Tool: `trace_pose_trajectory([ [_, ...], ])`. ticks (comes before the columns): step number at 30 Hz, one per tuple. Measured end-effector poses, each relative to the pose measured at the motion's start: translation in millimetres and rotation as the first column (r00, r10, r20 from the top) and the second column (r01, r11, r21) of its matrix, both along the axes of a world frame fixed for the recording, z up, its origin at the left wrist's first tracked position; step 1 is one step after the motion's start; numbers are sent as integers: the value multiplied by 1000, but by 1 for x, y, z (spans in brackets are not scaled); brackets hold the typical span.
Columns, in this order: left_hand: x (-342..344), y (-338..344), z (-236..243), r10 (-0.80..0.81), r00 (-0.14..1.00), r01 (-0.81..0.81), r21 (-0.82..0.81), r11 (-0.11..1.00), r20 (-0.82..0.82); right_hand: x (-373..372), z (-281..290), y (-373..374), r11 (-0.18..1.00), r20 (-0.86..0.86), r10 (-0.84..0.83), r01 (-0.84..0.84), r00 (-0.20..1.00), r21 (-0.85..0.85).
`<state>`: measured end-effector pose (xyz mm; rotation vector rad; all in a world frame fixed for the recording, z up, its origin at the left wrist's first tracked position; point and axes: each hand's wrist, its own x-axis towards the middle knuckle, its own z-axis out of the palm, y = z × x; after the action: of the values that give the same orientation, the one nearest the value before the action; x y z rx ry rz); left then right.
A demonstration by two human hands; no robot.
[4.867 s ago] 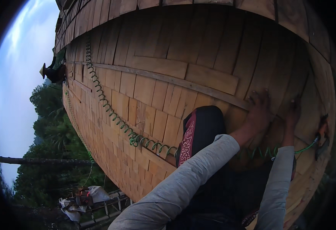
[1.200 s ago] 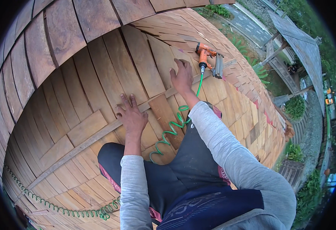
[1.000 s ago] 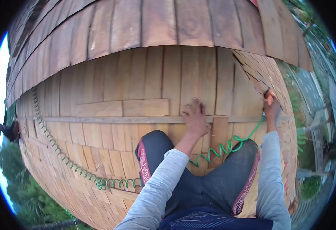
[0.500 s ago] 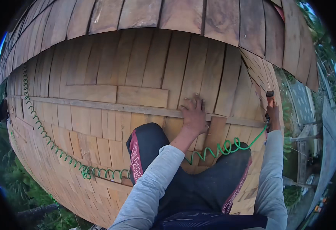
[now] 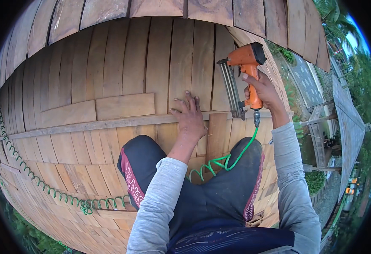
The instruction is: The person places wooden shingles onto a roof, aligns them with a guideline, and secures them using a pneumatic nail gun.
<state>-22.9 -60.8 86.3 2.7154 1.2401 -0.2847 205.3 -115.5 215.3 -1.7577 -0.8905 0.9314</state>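
My right hand (image 5: 265, 91) is wrapped round the handle of an orange air nail gun (image 5: 245, 55). Its silver magazine slants down on the left side, and the tool is held above the wooden shingles (image 5: 181, 63). From the bottom of the handle runs a coiled green air hose (image 5: 241, 157), passing over my right knee. My left hand (image 5: 190, 120) rests with spread fingers on the shingles, its wrist crossing a long thin wooden batten (image 5: 122, 122). Two short boards (image 5: 124, 104) lie end to end along the batten's upper edge, left of that hand.
An overhanging row of shingles (image 5: 158, 7) curves across the top. More coiled hose (image 5: 29, 171) trails over the roof at left. Past the roof's right edge, far below, are a grey lower roof (image 5: 348, 122), a paved path (image 5: 306, 84) and greenery.
My right hand has brought the nail gun inward from the roof's right edge and turned it, so its orange body shows. My left hand stays on the shingles; the view has shifted right.
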Motion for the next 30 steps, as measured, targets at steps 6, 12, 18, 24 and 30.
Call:
trace_pose_trajectory([
  [6,2,1,0,7,1000,-7,-6,1000,-1,-65,-23,51,943,235,326,-332,916,-17],
  [12,5,3,-11,21,1000,-21,30,999,-1,-91,-29,78,922,299,378,-384,876,-39],
  [18,8,2,-19,22,999,-24,49,999,45,-92,-34,90,931,447,340,-364,827,-34],
  [24,10,-3,-22,12,1000,-14,111,994,20,-95,-54,98,940,675,271,-341,687,-31],
  [30,10,-5,-16,-13,999,10,56,998,42,-102,-46,95,922,697,359,-354,621,-160],
])
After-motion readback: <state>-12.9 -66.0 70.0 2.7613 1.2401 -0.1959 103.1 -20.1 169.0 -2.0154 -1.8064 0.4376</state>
